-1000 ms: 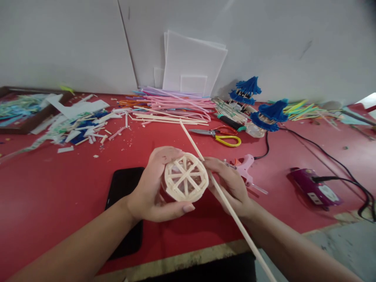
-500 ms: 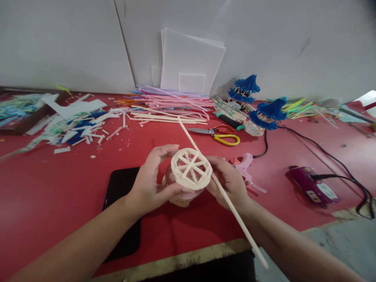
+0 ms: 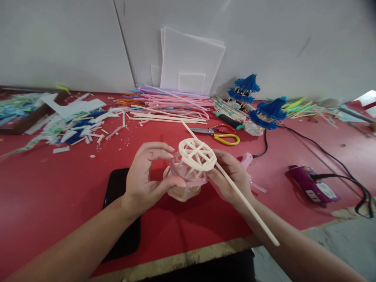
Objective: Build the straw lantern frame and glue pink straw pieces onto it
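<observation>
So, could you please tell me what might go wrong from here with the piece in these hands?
The long stick at the right hand juts across the right forearm, so it might snag or slip.

The left hand has fingers and thumb around the spoked model; too hard a squeeze could bend it.

The pink glue gun lies just beyond the right hand and might get knocked; whether it is hot cannot be seen.

Soft, hazy light leaves the red tabletop (image 3: 293, 152) paler toward the right.

spoked-top model (image 3: 192, 172): cream, clear-sided, tilted | stick (image 3: 246, 203): cream, straight, slanting
</observation>
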{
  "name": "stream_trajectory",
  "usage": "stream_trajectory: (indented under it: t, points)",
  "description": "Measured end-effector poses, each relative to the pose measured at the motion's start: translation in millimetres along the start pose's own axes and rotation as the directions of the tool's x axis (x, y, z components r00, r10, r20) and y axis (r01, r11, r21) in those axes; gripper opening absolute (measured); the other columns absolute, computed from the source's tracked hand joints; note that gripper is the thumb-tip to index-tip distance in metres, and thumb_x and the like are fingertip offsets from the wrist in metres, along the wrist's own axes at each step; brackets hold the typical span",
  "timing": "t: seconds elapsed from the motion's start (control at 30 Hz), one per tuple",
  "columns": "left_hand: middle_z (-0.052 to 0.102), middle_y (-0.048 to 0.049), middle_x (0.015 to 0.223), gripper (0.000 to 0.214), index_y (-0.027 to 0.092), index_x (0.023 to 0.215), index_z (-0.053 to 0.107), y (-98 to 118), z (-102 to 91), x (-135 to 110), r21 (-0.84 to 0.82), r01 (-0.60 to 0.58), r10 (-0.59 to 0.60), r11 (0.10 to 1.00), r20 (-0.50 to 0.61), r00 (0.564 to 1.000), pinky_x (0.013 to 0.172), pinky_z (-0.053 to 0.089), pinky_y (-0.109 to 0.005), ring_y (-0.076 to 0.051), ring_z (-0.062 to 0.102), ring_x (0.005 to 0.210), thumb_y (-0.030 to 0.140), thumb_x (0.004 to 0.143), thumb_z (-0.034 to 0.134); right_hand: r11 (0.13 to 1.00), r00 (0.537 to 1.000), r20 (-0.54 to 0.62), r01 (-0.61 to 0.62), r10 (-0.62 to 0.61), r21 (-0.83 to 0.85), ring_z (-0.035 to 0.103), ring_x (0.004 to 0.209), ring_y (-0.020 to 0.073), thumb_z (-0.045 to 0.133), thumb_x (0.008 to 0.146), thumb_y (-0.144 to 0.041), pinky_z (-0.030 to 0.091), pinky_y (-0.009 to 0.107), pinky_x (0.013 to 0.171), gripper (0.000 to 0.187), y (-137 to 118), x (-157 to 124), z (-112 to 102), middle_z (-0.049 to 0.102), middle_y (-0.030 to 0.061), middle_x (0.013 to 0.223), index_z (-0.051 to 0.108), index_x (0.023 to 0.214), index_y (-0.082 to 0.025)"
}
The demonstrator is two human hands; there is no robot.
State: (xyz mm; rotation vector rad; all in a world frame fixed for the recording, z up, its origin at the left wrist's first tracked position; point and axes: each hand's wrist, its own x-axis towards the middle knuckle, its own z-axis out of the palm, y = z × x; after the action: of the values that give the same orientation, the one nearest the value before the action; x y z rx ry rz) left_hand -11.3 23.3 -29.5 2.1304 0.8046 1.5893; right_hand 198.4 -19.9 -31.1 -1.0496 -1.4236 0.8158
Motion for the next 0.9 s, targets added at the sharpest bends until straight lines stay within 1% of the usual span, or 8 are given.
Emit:
stream_trajectory:
  t: [0.13,0.27,0.37,0.47,0.63,0.73,0.87,0.9]
  points:
    - [0.064,-0.0013,0.089,0.047,0.025,0.087,0.059,3.3,-1.5,2.5,0.045,-0.081,0.084,0.996,-0.053,0.995,0.072,0.053,-0.035,-0.019,0.062,0.079,0.059,0.062,0.079,1.0,1.0,-0.022,0.014,-0.014,0.026,0.072,0.094,0.0183,0.07,0.082,-0.025,0.061,0.033,0.081,0.025,0.4,0.2,0.3,0.074,0.0043,0.104,0.063,0.106,-0.025]
    - [0.061,0.0003,0.081,0.05,0.024,0.08,0.059,7.5,-1.4,5.9,0.006,-0.133,0.133,0.991,-0.032,0.991,0.065,0.053,-0.033,-0.017,0.06,0.073,0.065,0.056,0.075,0.999,1.0,-0.017,0.019,-0.019,0.035,0.072,0.095,0.0183,0.07,0.082,-0.025,0.061,0.033,0.082,0.025,1.0,-0.4,0.1,0.074,0.004,0.105,0.063,0.107,-0.025]
    - [0.057,0.002,0.072,0.045,0.023,0.073,0.058,10.5,-0.3,5.9,-0.005,-0.145,0.145,0.989,-0.019,0.989,0.062,0.051,-0.032,-0.016,0.058,0.07,0.06,0.056,0.076,1.0,1.0,-0.011,0.017,-0.017,0.021,0.072,0.095,0.0186,0.069,0.083,-0.025,0.061,0.032,0.082,0.026,1.0,-1.3,-0.5,0.074,0.0054,0.106,0.062,0.108,-0.024]
    - [0.056,0.0025,0.068,0.038,0.023,0.071,0.058,10.6,-0.1,4.0,0.02,-0.13,0.131,0.991,-0.047,0.99,0.058,0.048,-0.03,-0.015,0.056,0.066,0.05,0.06,0.082,1.0,1.0,0.001,0.021,-0.021,-0.011,0.072,0.093,0.0198,0.071,0.082,-0.026,0.061,0.032,0.08,0.028,0.0,-2.4,-1.2,0.074,0.0072,0.105,0.062,0.107,-0.022]
    - [0.064,0.0002,0.076,0.016,0.025,0.085,0.068,7.6,-11.2,8.2,0.101,-0.131,0.139,0.986,-0.068,0.988,0.06,0.05,-0.031,-0.016,0.06,0.069,0.033,0.076,0.078,0.993,0.997,-0.001,0.08,-0.081,-0.085,0.072,0.088,0.0187,0.073,0.079,-0.023,0.061,0.031,0.077,0.029,-1.0,-5.0,-1.4,0.073,0.0054,0.099,0.063,0.106,-0.023]
    - [0.066,0.0016,0.08,0.004,0.027,0.083,0.07,0.7,-24.4,18.6,0.168,-0.087,0.107,0.982,-0.111,0.988,0.061,0.051,-0.032,-0.015,0.061,0.07,0.024,0.082,0.073,0.988,0.993,0.026,0.113,-0.111,-0.108,0.071,0.088,0.0174,0.071,0.08,-0.02,0.06,0.029,0.077,0.03,0.6,-7.2,-1.0,0.071,0.005,0.099,0.063,0.109,-0.024]
    - [0.064,0.0052,0.072,0.013,0.026,0.074,0.068,-24.5,-42.6,32.4,0.207,0.046,0.002,0.977,-0.226,0.974,0.059,0.047,-0.033,-0.014,0.059,0.068,0.032,0.074,0.079,0.977,0.987,0.075,0.151,-0.141,-0.147,0.067,0.084,0.0164,0.067,0.082,-0.019,0.058,0.03,0.074,0.028,3.2,-8.9,-0.8,0.066,0.0046,0.096,0.061,0.109,-0.024]
    - [0.064,0.0053,0.07,0.017,0.025,0.072,0.068,-32.9,-47.0,34.5,0.206,0.077,-0.029,0.975,-0.225,0.974,0.059,0.047,-0.033,-0.014,0.058,0.067,0.035,0.072,0.081,0.974,0.986,0.082,0.158,-0.146,-0.164,0.066,0.082,0.0164,0.067,0.081,-0.019,0.057,0.03,0.073,0.027,3.6,-8.9,-0.8,0.065,0.0045,0.094,0.062,0.107,-0.023]
